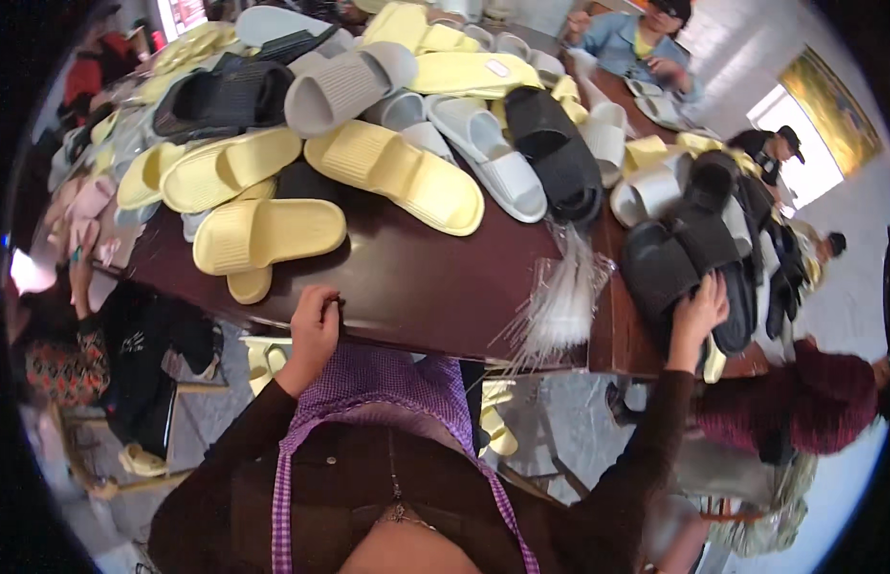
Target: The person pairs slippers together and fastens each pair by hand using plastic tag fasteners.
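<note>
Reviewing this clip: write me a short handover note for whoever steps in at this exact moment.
Left hand: closed at the near edge of the dark table, holding nothing I can make out.
Right hand: stretched out, fingers on a black slipper in the pile at the right.
Clear plastic bags lie between the hands. Yellow slippers, grey and black ones are heaped across the table.
Done: none bagged in view. Left: the heaps.

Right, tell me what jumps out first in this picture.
A big heap of slide sandals, mostly yellow sandals with grey and black ones mixed in, covers the dark table. At its right end the right hand rests on a black sandal, while the left hand sits at the near edge.
</note>
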`<state>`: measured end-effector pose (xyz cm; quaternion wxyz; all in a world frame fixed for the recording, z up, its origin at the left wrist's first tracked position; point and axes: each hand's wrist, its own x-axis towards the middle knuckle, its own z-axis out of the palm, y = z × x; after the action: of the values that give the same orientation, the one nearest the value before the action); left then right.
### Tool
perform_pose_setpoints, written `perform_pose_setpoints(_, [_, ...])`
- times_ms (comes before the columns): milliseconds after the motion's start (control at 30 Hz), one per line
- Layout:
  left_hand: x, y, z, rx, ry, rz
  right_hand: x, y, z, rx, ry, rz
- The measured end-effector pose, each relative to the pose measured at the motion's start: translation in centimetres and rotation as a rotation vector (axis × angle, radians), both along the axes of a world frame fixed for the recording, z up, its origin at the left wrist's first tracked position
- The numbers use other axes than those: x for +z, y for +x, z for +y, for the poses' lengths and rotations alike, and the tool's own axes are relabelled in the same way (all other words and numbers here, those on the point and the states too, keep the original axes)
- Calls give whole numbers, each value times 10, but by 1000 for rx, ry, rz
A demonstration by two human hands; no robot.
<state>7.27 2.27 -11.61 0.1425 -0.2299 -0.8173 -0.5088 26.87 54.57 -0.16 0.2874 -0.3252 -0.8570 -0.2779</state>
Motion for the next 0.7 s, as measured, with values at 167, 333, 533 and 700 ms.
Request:
perform_pose_setpoints(167, [-8,-3,4,98,-86,94,-12,-10,70,10,73,30])
perform_pose_setpoints(333, [-9,0,14,188,-90,231,-18,-12,148,-19,68,13])
perform_pose_setpoints(533, [-14,2,15,274,-150,235,-14,-19,178,-43,80,13])
perform_pose_setpoints(700, [-17,0,19,284,-154,257,-33,-8,263,64,77,50])
